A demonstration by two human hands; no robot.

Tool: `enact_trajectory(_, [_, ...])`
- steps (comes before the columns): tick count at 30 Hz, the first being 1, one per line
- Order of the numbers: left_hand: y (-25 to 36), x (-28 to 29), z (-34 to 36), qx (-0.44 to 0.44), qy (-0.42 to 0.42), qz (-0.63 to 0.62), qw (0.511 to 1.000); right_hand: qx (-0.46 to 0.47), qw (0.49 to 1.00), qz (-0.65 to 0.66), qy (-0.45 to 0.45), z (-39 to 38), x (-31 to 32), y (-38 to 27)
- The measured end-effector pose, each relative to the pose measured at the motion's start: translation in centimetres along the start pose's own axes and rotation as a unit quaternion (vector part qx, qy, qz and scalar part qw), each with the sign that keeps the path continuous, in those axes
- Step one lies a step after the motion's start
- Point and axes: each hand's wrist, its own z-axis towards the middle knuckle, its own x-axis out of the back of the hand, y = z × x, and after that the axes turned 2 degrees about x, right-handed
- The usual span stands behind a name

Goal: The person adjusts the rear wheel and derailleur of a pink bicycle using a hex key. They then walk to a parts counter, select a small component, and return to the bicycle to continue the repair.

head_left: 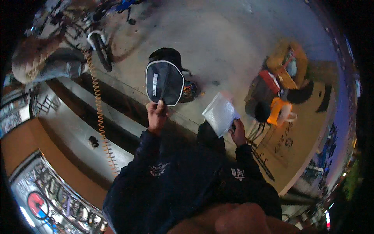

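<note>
My left hand (157, 115) pinches the lower edge of a black zip bag (165, 82) with white piping and pale lettering, held up in front of me. Another black rounded shape (166, 55) shows past its top edge; whether it is part of the bag I cannot tell. A dark, multicoloured item (189, 91) sits just to the bag's right, partly hidden by it. To the right, my right hand (238, 132) is closed on the corner of a whitish bubble-wrap packet (221, 114), tilted and apart from the bag.
An orange coiled hose (98, 111) hangs along the left, beside long grey metal surfaces (83, 113). Bicycles with a dark wheel (102, 52) stand at the far left. On the right lie a large flat cardboard box (288, 146), an orange item (275, 111) and an open carton (278, 58).
</note>
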Motion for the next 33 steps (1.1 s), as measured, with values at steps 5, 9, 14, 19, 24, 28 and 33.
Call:
enact_trajectory(5, [-0.1, -10.3, -0.5, 0.165, -0.113, -0.083, 0.976, 0.107, 0.973, -0.178, 0.102, -4.1, 9.0, 2.8])
enact_trajectory(9, [1.2, -12.7, 1.5, 0.152, -0.208, -0.089, 0.962, 0.046, 0.977, -0.133, 0.161, -7.5, 9.5, 5.0])
enact_trajectory(14, [5.4, -12.7, 3.2, 0.056, -0.27, 0.099, 0.956, -0.136, 0.847, 0.446, 0.255, -8.1, 7.6, 3.9])
enact_trajectory(19, [9.9, -13.7, 0.6, -0.035, -0.32, 0.199, 0.926, -0.041, 0.92, 0.288, 0.262, -4.7, 8.0, -0.5])
enact_trajectory(24, [11.1, -15.8, -3.4, -0.198, -0.224, 0.324, 0.898, 0.207, 0.965, -0.023, 0.16, 1.6, 9.5, -9.6])
enact_trajectory(28, [9.4, -17.3, -6.8, -0.171, -0.147, 0.272, 0.936, 0.213, 0.974, -0.059, -0.058, 4.2, 9.8, -17.9])
enact_trajectory(33, [6.9, -18.0, -9.6, -0.251, -0.172, 0.32, 0.897, 0.175, 0.927, 0.153, -0.295, 9.8, 6.1, -21.5])
